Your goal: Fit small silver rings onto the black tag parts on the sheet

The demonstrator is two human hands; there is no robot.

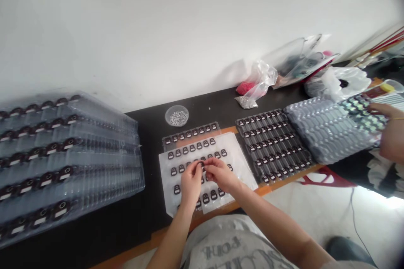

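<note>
My left hand [192,181] and my right hand [221,172] meet over a white sheet [243,168]. Their fingertips are closed together on a small dark piece [201,164], mostly covered by the fingers. Rows of small black parts [192,148], each with a round mark and a pale label, lie on the sheet under and around my hands. Just behind the sheet is a clear tray [190,133] with one row of similar parts. A round clear dish [177,116] of tiny silvery bits stands further back.
Tall stacked clear trays [104,151] with black parts fill the left. To the right lie a filled tray [274,145] and a pile of clear trays [328,128]. Another person's hand [383,110] reaches over that pile. Plastic bags [263,75] stand by the wall.
</note>
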